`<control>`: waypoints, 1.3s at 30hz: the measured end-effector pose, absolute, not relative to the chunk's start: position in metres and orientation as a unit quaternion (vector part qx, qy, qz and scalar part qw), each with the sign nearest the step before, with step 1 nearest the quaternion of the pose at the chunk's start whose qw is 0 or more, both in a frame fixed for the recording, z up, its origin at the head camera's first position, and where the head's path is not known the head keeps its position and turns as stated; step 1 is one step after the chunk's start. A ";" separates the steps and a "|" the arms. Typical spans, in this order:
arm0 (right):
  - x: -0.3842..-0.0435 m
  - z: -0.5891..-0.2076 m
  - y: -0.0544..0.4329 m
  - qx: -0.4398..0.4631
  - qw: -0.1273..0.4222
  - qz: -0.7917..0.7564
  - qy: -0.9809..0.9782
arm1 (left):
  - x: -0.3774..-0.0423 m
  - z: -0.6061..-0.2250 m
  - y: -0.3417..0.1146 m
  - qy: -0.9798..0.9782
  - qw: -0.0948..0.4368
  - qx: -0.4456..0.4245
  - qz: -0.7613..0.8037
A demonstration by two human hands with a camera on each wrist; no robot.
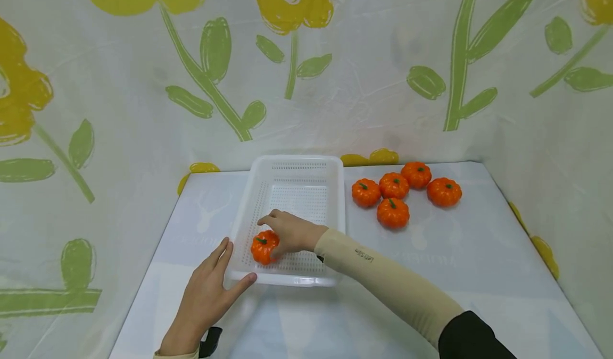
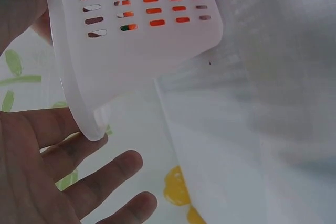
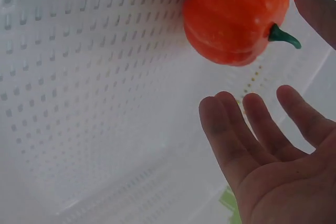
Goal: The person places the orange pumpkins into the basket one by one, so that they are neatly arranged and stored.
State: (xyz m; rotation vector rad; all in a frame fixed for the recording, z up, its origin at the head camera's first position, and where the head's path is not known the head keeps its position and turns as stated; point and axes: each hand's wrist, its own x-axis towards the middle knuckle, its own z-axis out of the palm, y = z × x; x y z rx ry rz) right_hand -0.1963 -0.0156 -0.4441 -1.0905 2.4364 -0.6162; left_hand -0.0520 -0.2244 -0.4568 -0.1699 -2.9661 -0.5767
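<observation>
A small orange toy pumpkin with a green stem sits in the near left corner of a white perforated plastic basket. My right hand reaches into the basket beside it. In the right wrist view the fingers are spread and a gap separates them from the pumpkin. At the basket's near left corner is my left hand, thumb and fingers extended along the rim. The left wrist view shows fingers touching that rim, with orange showing through the slots.
Several more orange pumpkins are grouped on the white-covered table, right of the basket. A flower-printed cloth hangs behind and along both sides of the table.
</observation>
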 end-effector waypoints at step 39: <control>-0.182 -0.421 0.132 -0.273 -0.027 -0.435 0.857 | -0.053 -0.460 -0.223 -0.981 0.038 -0.029 -0.191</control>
